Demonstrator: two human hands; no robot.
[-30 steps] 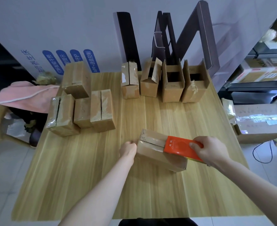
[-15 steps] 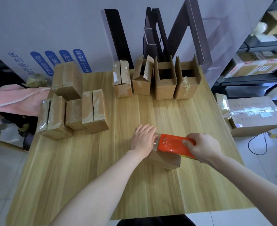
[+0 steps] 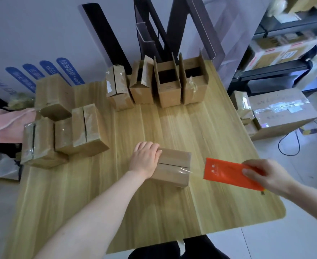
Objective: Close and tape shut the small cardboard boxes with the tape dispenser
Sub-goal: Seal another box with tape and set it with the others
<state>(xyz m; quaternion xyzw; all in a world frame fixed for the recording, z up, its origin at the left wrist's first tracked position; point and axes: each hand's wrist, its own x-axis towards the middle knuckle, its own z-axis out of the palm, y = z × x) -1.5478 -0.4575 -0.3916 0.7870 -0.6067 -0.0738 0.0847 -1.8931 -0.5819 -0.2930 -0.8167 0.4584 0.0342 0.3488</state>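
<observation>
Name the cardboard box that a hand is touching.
The lone box at the near centre: the left hand rests on its left end. Taped boxes at left and open boxes behind stand untouched.

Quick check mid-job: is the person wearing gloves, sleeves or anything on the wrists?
No gloves: the left hand and the right hand are bare. The left forearm and right forearm are bare to the frame edge, with no sleeve, watch or band visible. Motion blur on the right hand could hide a thin ring.

Closed brown cardboard box (image 3: 172, 166) flat mid-table, orange tape dispenser (image 3: 228, 172) just right, apart.
</observation>
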